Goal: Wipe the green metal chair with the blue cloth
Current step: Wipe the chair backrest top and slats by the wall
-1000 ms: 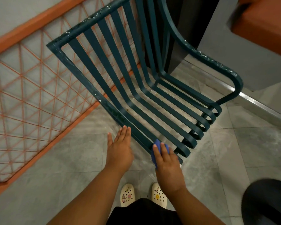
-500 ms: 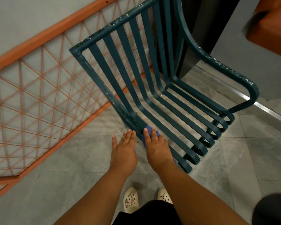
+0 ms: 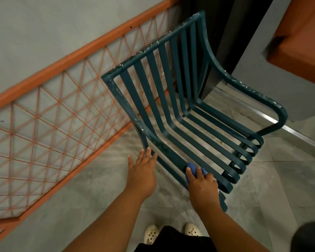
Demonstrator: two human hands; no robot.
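My right hand (image 3: 201, 182) gripped the blue cloth (image 3: 194, 170) against the near-left slat of the green chair (image 3: 180, 113) (its slats ran away far-left toward the backrest). My left hand (image 3: 142, 171), fingers straight, touched the frame nearby.

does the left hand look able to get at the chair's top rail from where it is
Probably yes: the left hand is open and holds nothing, and nothing stands between it and the top rail, though it looks like a long stretch upward.

chair (image 3: 180, 113) ahead on floor (image 3: 80, 197), railing (image 3: 53, 110) to its left; cloth (image 3: 194, 170) on seat's near-left slat, shoes (image 3: 151, 233) below.
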